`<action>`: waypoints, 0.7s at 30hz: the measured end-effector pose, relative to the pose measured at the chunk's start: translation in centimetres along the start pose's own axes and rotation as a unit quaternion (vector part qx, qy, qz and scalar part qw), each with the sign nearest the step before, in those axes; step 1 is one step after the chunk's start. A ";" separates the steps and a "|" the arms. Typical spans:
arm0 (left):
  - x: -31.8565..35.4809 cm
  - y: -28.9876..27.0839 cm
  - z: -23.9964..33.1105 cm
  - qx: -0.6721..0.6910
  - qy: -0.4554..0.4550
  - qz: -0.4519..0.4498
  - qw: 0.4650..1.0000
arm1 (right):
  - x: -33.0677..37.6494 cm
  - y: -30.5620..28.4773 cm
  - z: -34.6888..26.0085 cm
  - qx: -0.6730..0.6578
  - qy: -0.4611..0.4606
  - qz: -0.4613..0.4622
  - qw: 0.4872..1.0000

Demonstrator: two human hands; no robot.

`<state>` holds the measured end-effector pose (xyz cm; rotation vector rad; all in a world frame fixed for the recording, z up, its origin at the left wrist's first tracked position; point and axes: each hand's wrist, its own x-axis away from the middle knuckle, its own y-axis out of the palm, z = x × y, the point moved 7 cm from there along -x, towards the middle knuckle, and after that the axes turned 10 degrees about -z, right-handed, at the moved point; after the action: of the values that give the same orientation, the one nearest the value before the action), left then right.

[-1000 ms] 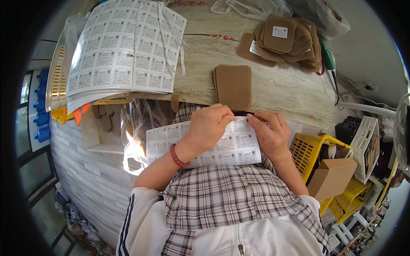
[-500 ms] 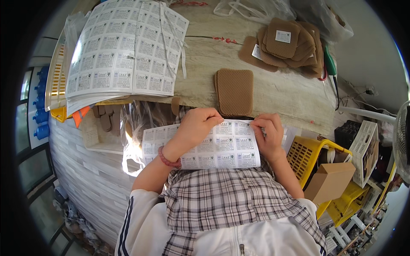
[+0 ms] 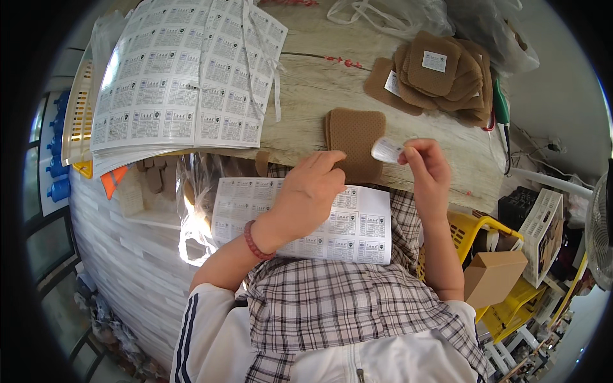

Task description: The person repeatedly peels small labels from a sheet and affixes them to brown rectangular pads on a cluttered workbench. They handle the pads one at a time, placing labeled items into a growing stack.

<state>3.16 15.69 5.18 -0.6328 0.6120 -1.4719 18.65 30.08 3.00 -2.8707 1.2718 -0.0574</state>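
"One loose label (image 3: 385, 150) sits right of centre; what's holding it?"

"The right hand (image 3: 428, 167), thumb and fingers pinching its right end. The label overlaps the right edge of the brown pads (image 3: 359, 135) at mid-frame; I can't tell if they touch."

"And the left hand (image 3: 308, 198)?"

"Across the label sheet (image 3: 370, 239), below centre, fingers loosely bent, tips by the pads' left side. Whether they grip anything, I can't tell."
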 end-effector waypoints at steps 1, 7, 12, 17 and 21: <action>-0.3 0.2 0.3 -0.012 0.041 0.021 0.999 | -1.1 0.3 1.4 0.022 0.013 -0.016 1.000; -0.7 1.7 -0.7 -0.002 0.052 0.003 0.999 | -4.0 2.8 3.1 0.177 0.011 -0.056 0.983; -0.9 1.5 -0.7 0.013 0.051 0.007 0.999 | -4.6 2.2 4.3 0.155 0.033 -0.076 0.984; -1.0 1.5 -0.8 0.010 0.055 0.009 0.998 | -5.0 2.1 4.1 0.177 0.062 -0.106 0.977; -1.1 1.4 -0.7 0.010 0.056 0.013 0.998 | -4.9 2.2 3.6 0.206 0.065 -0.095 0.972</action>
<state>3.64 16.80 3.66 -0.5281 0.6884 -1.4951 13.83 32.17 -0.81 -2.6442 0.8649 -0.4597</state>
